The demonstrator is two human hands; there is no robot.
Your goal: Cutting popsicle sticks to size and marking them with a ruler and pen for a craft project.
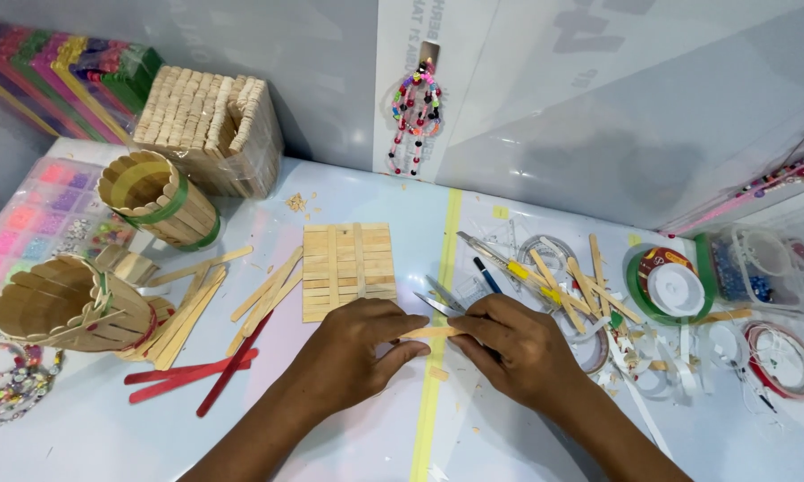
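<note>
There is one view only, from the camera on my head. It looks steeply down and forward over my forearms onto the worktop, close enough that my hands fill the lower middle. It faces the grey wall behind, and the frame takes in the worktop from side to side.

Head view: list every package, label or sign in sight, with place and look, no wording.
Sign: on the back wall, top centre; white sheet, grey lettering.
Bead organiser box: left edge; clear plastic, pink and multicoloured beads.
Tape roll label: right; round, red.
</note>
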